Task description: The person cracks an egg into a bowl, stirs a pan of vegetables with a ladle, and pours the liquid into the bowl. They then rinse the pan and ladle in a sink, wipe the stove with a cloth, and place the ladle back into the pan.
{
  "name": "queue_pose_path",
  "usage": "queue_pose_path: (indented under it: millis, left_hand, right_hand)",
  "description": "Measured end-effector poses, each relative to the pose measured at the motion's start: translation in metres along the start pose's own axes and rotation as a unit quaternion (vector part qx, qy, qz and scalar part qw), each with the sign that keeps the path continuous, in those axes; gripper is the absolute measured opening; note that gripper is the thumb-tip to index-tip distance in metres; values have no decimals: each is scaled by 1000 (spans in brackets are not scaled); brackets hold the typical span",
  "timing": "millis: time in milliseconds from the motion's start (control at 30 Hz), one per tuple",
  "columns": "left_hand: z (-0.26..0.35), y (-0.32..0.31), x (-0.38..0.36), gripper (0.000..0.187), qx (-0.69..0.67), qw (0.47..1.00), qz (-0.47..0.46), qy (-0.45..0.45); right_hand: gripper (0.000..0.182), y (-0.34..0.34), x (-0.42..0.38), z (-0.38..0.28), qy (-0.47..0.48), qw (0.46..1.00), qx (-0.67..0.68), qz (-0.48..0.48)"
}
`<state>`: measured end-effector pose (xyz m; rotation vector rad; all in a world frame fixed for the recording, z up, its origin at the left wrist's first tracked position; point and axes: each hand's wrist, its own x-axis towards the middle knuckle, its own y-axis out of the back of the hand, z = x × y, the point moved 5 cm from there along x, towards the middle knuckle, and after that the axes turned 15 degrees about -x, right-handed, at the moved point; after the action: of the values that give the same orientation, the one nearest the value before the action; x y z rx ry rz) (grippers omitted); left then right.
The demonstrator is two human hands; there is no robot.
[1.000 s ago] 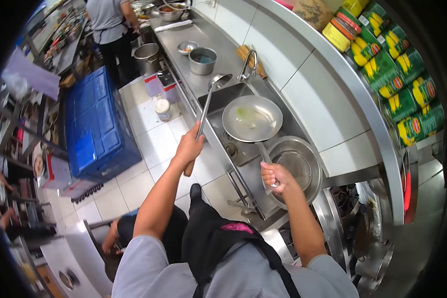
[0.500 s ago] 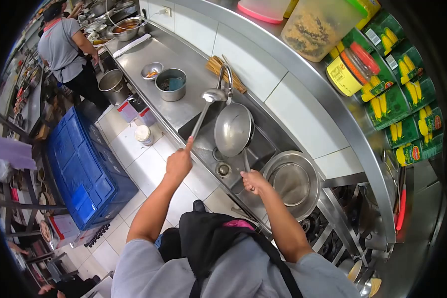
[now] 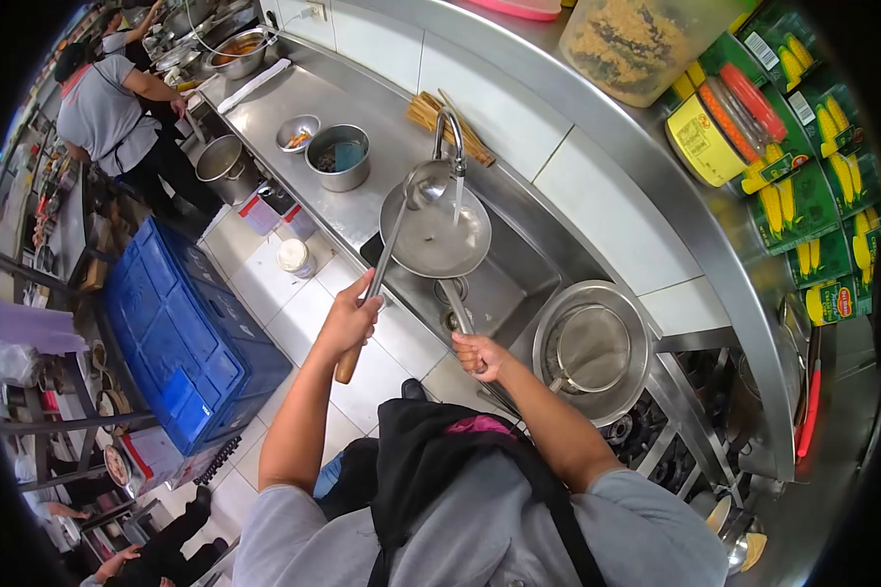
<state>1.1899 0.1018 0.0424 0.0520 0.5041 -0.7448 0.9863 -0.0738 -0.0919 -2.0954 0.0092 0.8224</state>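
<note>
My left hand (image 3: pixel 350 318) is closed round the long handle of a metal ladle (image 3: pixel 386 249), whose wooden end sticks out below my fist. The ladle's bowl (image 3: pixel 427 184) rests at the upper rim of a wok, under the tap's neck. Wrapped round the wok's handle (image 3: pixel 458 305) is my right hand (image 3: pixel 482 356). That wok (image 3: pixel 429 248) faces upward over the steel sink (image 3: pixel 514 284), with some water inside. From the curved tap (image 3: pixel 449 122) a stream of water (image 3: pixel 458 201) falls into it.
Right of the sink sits a large steel basin (image 3: pixel 636 364) holding a strainer (image 3: pixel 593 349). A deep pot (image 3: pixel 338 161) and small bowl (image 3: pixel 298 134) stand on the counter. A blue bin (image 3: pixel 181 333) is at left. A co-worker (image 3: pixel 113 112) stands at the far left.
The wok has moved up and left beneath the tap and now lies level, facing up. Water now runs from the tap. The ladle's bowl has come down to the wok's rim.
</note>
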Motion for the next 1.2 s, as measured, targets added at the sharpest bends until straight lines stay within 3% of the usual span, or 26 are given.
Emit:
queue_pose_path:
  millis: [133,300,467,533,600,633,667,700,733,767,800,867,1000,1067,1200]
  left_hand:
    - [-8,-22,19,64,-63,998,5,20]
    - [-35,-40,28,70,-233,960,-67,138]
    - [-53,-49,1,74,-322,906,-162,222]
    - [-55,-42,-8,68,-289,917,-154,227]
    - [-51,-33,-13,59,-51,975,-141,163]
    - [-53,-27,-11,57,70,984,-102,129]
    - [-71,-20,-3,57,72,983,-105,129]
    - [-81,-6,13,61,241,966,-79,-43]
    - [-64,-9,13,64,394,893,-48,-213]
    - [-65,-2,23,69,417,897,-37,-140]
    - [-62,2,32,68,468,874,-26,-129]
    - [-38,3,45,71,530,841,-8,-110]
    - [17,7,67,65,586,774,23,-239]
    - [44,4,71,66,611,747,17,-262]
    - [50,-10,72,68,629,726,-1,-278]
  right_hand:
    - [21,-6,6,7,-5,1000,5,-21]
    - [22,-6,7,3,-1,999,-35,17]
    - [24,19,-11,-6,-1,981,-61,186]
    - [23,28,-26,-8,6,967,-99,234]
    - [22,31,-40,-8,14,950,-135,283]
    - [21,28,-52,-12,19,917,-189,351]
    - [21,25,-64,-15,23,877,-241,416]
    - [21,19,-70,-14,25,877,-239,417]
    - [20,15,-78,-15,31,850,-288,440]
    - [19,13,-84,-14,38,821,-334,461]
    - [19,19,-84,-6,38,821,-331,464]
    - [18,26,-91,1,100,745,-425,505]
    - [21,20,-117,-2,141,687,-478,529]
    - [29,-11,-139,-18,125,628,-529,557]
    - [29,-27,-164,-22,84,606,-536,582]
